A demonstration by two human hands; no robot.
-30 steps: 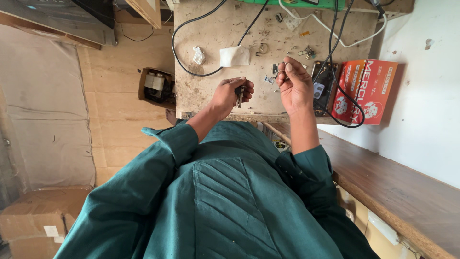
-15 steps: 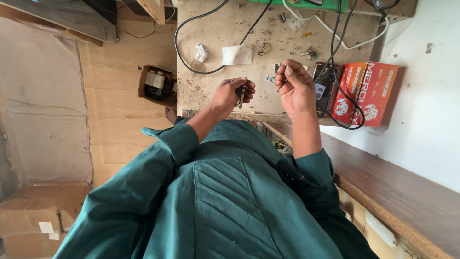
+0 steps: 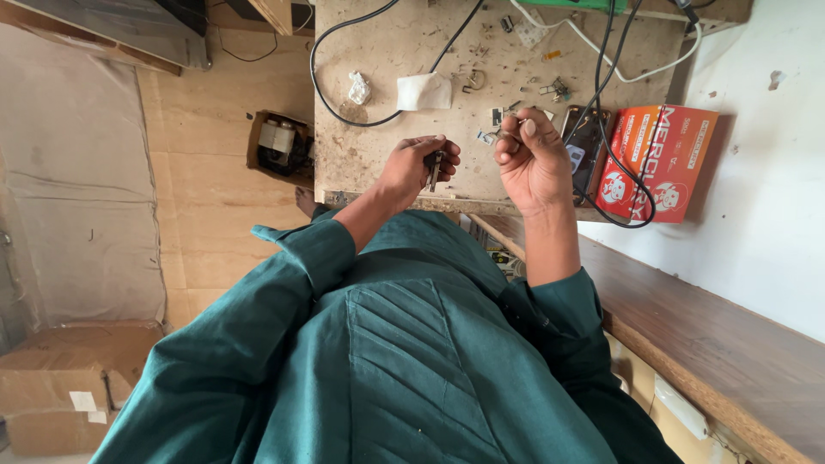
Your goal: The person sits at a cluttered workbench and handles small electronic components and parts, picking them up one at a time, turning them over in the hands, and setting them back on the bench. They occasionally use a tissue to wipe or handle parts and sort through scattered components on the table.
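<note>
My left hand [image 3: 417, 166] is closed round a small dark part [image 3: 433, 163], held upright above the near edge of a worn wooden worktable [image 3: 387, 137]. My right hand [image 3: 533, 159] is beside it, a little to the right and apart from it. Its fingers are curled, and thumb and forefinger pinch a tiny metal piece [image 3: 507, 131] that is too small to identify. Both arms wear dark green sleeves. Small metal bits [image 3: 557, 88] lie scattered on the table just beyond my right hand.
A black cable [image 3: 344, 116] loops across the table beside a white folded scrap [image 3: 424, 91]. A dark phone-like device [image 3: 584, 150] and a red carton [image 3: 666, 159] lie at the right under more cables. Cardboard boxes [image 3: 279, 146] [image 3: 60, 387] sit on the floor; a brown bench [image 3: 713, 344] runs along the wall.
Both hands stay at the same spot over the table's edge, still holding their pieces. The view has shifted only slightly.
</note>
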